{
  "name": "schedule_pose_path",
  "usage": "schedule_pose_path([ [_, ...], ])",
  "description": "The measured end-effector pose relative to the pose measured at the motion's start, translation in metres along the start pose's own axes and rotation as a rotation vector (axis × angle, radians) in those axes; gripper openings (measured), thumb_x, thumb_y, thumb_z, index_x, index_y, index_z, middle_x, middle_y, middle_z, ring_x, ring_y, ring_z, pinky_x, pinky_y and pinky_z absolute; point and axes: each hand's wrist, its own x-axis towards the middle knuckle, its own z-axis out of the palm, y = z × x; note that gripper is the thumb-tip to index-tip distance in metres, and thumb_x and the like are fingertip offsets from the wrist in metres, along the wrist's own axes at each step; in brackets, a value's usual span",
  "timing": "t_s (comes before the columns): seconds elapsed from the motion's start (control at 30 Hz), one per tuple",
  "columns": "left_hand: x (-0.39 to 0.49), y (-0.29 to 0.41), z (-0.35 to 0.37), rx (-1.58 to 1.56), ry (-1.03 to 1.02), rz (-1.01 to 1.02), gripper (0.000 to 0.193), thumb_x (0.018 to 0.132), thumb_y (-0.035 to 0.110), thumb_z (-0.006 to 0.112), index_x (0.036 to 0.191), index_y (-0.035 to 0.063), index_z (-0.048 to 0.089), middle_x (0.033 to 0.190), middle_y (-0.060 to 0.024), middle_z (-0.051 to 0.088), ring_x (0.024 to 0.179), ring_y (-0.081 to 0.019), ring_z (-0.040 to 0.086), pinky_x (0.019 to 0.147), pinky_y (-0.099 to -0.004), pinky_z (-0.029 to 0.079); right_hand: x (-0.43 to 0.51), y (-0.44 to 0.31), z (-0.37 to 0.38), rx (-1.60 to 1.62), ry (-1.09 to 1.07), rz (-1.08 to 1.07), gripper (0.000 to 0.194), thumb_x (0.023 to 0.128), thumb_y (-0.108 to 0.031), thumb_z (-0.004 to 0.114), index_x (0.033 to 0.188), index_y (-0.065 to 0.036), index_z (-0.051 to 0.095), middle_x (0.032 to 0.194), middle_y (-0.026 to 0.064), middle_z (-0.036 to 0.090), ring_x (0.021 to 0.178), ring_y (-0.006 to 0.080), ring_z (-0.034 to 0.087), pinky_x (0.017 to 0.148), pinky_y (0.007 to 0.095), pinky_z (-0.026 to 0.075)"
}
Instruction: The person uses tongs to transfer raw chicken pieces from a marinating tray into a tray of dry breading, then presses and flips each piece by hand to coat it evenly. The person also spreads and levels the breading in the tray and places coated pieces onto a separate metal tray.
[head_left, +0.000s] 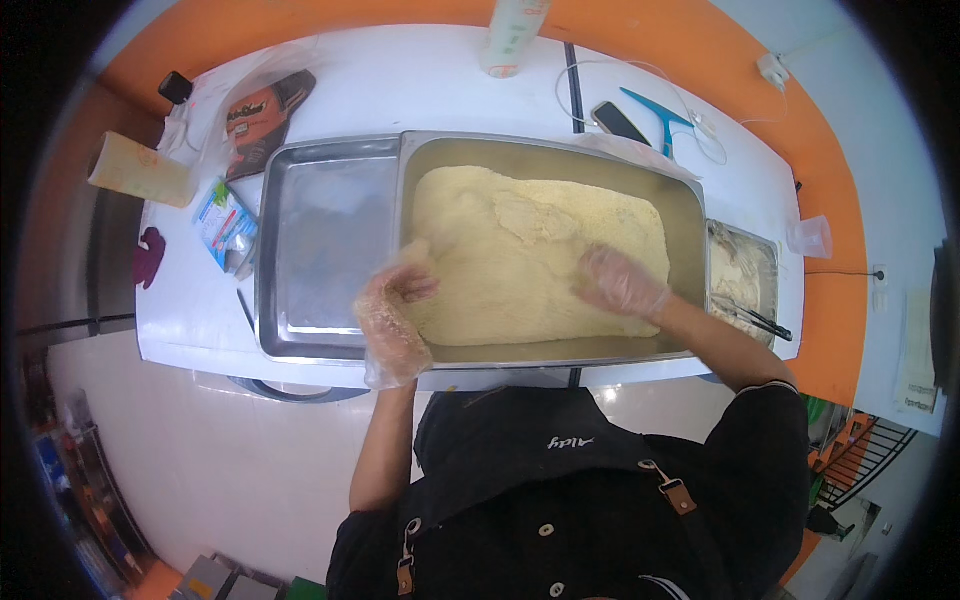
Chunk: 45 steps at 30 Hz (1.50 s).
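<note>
Pale yellow crumbs or coarse flour (480, 292) fill much of a deep steel pan (686, 225) in front of me. A lumpy, clumped patch (536, 217) shows near their middle. My left hand (397, 315), in a clear plastic glove dusted with crumbs, is bent over the pan's left side with its fingers curved and apart. In the right half, my right hand (622, 281), also gloved, touches the crumbs. It is blurred, and its fingertips are hard to make out, so anything in its grasp is hidden.
A shallow steel tray (330, 240) adjoins the pan's left side. To the right are a smaller metal container (776, 262) of whitish food and black-handled tongs (772, 326). A phone (621, 122), blue squeegee (664, 120), cylindrical container (514, 37) and packet (225, 225) lie or stand around.
</note>
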Motion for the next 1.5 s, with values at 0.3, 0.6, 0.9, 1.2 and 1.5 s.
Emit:
schedule_pose_path([
  [0.3,0.002,0.008,0.002,0.089,-0.059,0.035,0.087,0.103,0.071,0.046,0.129,-0.0109,0.062,0.115,-0.0230,0.070,0.098,-0.0343,0.074,0.088,-0.0464,0.061,0.089,-0.090,0.059,0.440,0.004,0.279,0.109,0.089,-0.064,0.078,0.154,0.015,0.040,0.153,0.0358,0.051,0.145,0.0485,0.048,0.125,0.0514,0.036],
  [0.6,0.000,-0.002,-0.001,0.019,-0.040,0.029,0.086,0.105,0.070,0.043,0.131,-0.0102,0.060,0.116,-0.0219,0.069,0.101,-0.0340,0.073,0.090,-0.0465,0.060,0.044,-0.047,0.041,0.648,-0.180,0.378,0.091,0.089,-0.052,0.083,0.153,0.003,0.051,0.151,0.0276,0.058,0.142,0.0402,0.055,0.121,0.0460,0.042],
  [0.9,0.000,0.002,-0.002,-0.111,-0.071,0.027,0.047,0.112,0.037,0.054,0.130,-0.0052,0.063,0.117,-0.0180,0.070,0.105,-0.0300,0.072,0.095,-0.0448,0.060,-0.010,-0.017,-0.023,0.402,-0.285,0.487,0.070,0.095,-0.042,0.077,0.145,0.003,0.060,0.149,0.0275,0.060,0.143,0.0388,0.055,0.122,0.0454,0.041],
  [1.2,-0.002,-0.004,-0.005,0.081,-0.082,0.086,0.079,0.106,0.064,0.045,0.135,-0.0079,0.059,0.120,-0.0228,0.068,0.102,-0.0349,0.073,0.090,-0.0481,0.061,0.071,-0.076,0.029,0.107,0.066,-0.246,0.076,0.100,-0.047,0.067,0.158,-0.002,0.048,0.169,0.0259,0.036,0.160,0.0421,0.028,0.132,0.0546,0.021],
  [1.5,-0.003,-0.001,-0.004,-0.009,-0.016,0.022,0.078,0.106,0.063,0.048,0.135,-0.0087,0.059,0.121,-0.0236,0.068,0.103,-0.0363,0.073,0.091,-0.0487,0.062,0.061,-0.082,0.017,0.257,-0.152,-0.339,0.082,0.102,-0.049,0.064,0.163,0.000,0.039,0.171,0.0275,0.032,0.159,0.0450,0.030,0.131,0.0555,0.023],
])
